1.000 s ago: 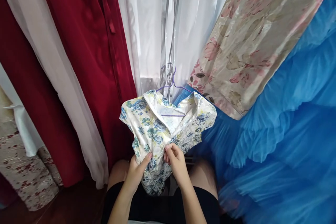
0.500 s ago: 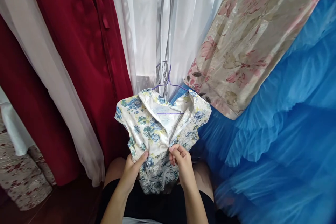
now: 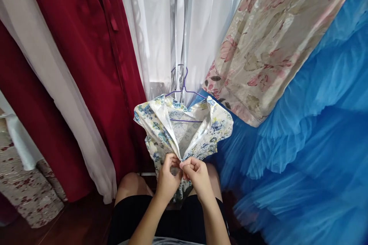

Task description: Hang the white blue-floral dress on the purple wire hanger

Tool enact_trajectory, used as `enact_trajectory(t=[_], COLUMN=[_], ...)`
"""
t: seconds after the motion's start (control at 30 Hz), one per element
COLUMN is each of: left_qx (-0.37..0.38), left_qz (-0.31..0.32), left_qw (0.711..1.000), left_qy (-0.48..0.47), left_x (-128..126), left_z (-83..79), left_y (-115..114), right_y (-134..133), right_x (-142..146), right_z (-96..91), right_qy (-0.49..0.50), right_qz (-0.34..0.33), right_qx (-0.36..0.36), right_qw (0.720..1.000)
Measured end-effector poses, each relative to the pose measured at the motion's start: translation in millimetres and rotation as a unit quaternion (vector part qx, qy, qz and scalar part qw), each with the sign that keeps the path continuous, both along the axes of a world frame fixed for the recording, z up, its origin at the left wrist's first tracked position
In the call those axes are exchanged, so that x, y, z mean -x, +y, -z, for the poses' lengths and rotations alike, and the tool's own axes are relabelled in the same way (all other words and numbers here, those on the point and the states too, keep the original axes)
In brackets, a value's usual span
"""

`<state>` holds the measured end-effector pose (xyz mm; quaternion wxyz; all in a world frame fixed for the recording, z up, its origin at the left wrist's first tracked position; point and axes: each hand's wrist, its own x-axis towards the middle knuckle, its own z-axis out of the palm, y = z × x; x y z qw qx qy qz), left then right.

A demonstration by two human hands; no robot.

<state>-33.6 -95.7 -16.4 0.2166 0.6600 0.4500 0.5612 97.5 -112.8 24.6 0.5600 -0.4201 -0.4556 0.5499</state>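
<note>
A white dress (image 3: pixel 155 118) with blue and yellow flowers hangs in front of me on a thin purple hanger (image 3: pixel 184 86). Its long zipper (image 3: pixel 197 136) is undone at the top, so the two edges spread in a V. Where the V closes, my right hand (image 3: pixel 197 174) pinches the zipper pull, mostly hidden by my fingers. Close beside it, my left hand (image 3: pixel 169 176) is closed on the dress fabric at the zipper's left edge. The lower part of the dress is partly covered by my hands and hangs between my knees.
Dark red cloth (image 3: pixel 94 84) and pale sheer cloth (image 3: pixel 69 103) hang at left. Behind the hanger is a white gown (image 3: pixel 155 26) with ribbons. On the right hang a beige floral garment (image 3: pixel 276 38) and a ruffled blue tulle skirt (image 3: pixel 322 153).
My left hand has moved right from the dress's side to the zipper, beside my right hand. The dress's left side has drawn inward and the neck opening looks wider.
</note>
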Motion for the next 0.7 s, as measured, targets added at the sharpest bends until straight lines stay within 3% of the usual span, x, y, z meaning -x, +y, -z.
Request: enact_trajectory(t=[0.07, 0.17, 0.3, 0.4, 0.47, 0.53, 0.6, 0.7], left_qx=[0.041, 0.030, 0.052, 0.061, 0.067, 0.084, 0.094, 0.033], left_qz=[0.040, 0.055, 0.069, 0.066, 0.070, 0.089, 0.119, 0.116], left_qw=[0.998, 0.997, 0.992, 0.986, 0.983, 0.981, 0.980, 0.991], left_qy=[-0.005, 0.033, 0.092, 0.142, 0.158, 0.153, 0.126, 0.064], left_x=[-11, -19, -22, -21, -18, -11, -2, 12], left_z=[-3.2, -9.6, -14.6, -11.5, -7.4, -6.8, -16.5, -59.7], left_y=[4, 8, 5, 1, 1, 5, 14, 34], right_y=[2, 18, 73, 111, 121, 118, 108, 93], right_x=[-8, -23, -32, -30, -26, -22, -19, -20], right_z=[-5.1, -25.6, -83.8, -135.3, -159.3, -168.8, -165.6, -152.7], right_qy=[-0.014, -0.028, 0.024, 0.072, 0.085, 0.076, 0.058, 0.036], right_qz=[-0.011, 0.013, 0.071, 0.058, 0.044, 0.041, 0.049, 0.060], right_qx=[0.002, -0.004, -0.049, -0.066, -0.080, -0.101, -0.117, -0.123], right_qw=[1.000, 1.000, 0.996, 0.993, 0.992, 0.991, 0.990, 0.990])
